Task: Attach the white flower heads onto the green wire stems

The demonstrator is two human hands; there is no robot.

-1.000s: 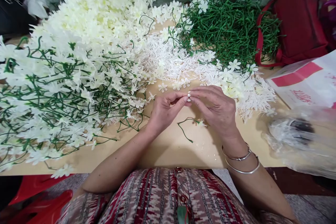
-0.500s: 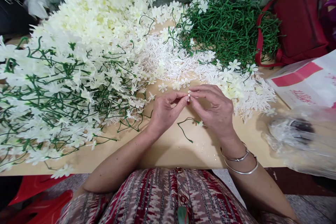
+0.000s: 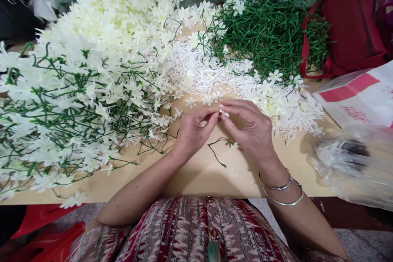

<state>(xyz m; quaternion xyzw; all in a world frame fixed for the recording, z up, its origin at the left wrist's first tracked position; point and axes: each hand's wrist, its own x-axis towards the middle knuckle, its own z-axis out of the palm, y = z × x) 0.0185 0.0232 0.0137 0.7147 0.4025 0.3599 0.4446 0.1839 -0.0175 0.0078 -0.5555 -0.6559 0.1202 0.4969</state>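
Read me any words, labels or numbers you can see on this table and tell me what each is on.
White bag at the right edge: red characters under its red stripe, too blurred to read.
Red bag behind it: no print visible.
Clear plastic bag at the right: no text visible.
Flowers, green stems and white stamens: no labels.
Nothing else carries legible writing.

left hand (image 3: 193, 131): fingers pinched | right hand (image 3: 250, 129): fingers pinched, fingertips meeting
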